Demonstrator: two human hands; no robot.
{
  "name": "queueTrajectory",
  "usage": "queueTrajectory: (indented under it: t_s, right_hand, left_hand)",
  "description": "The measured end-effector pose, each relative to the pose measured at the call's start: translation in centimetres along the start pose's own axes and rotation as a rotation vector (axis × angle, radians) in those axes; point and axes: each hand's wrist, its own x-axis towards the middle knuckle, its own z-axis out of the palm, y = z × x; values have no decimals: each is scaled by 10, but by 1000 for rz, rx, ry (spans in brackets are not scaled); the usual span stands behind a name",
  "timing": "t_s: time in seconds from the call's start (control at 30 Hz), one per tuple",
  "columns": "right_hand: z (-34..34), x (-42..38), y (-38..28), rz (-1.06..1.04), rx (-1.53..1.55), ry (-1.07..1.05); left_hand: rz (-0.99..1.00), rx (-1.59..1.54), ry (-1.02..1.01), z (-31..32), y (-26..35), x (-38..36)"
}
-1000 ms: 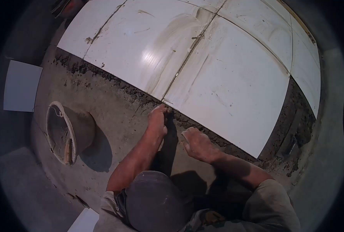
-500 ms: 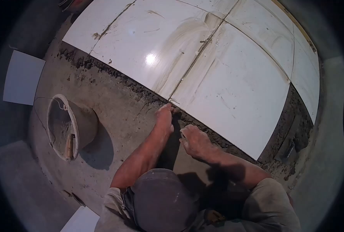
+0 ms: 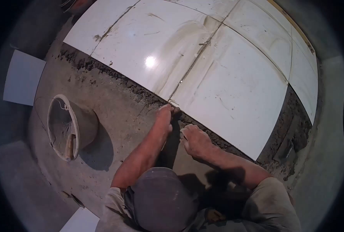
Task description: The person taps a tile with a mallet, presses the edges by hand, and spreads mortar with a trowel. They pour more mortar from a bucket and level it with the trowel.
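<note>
Mortar edges the white tiles; left hand pinches at their joint, right hand rests loosely curled just beside. Bucket stands well apart, left.

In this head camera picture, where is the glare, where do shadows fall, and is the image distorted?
Head view: a small bright glare spot sits on the glossy white floor tiles; dark shadows fall right of the round grey bucket and under both arms, between the left hand and the right hand; fisheye distortion bends the straight tile edges, and the corners are black.
</note>
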Motion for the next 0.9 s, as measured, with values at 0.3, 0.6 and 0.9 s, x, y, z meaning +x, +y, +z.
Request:
queueTrajectory:
  t_s: [0.3, 0.6, 0.9]
  right_hand:
    - [-44, -21, 28, -110, -167, 173]
    - [-156, -96, 55, 87, -427, -160]
    - [-107, -202, 98, 534, -245, -8]
  left_hand:
    - [-70, 132, -124, -13, 8, -3]
    - [-18, 298, -135, -17, 44, -44]
    - [539, 1026, -148, -18, 15, -43]
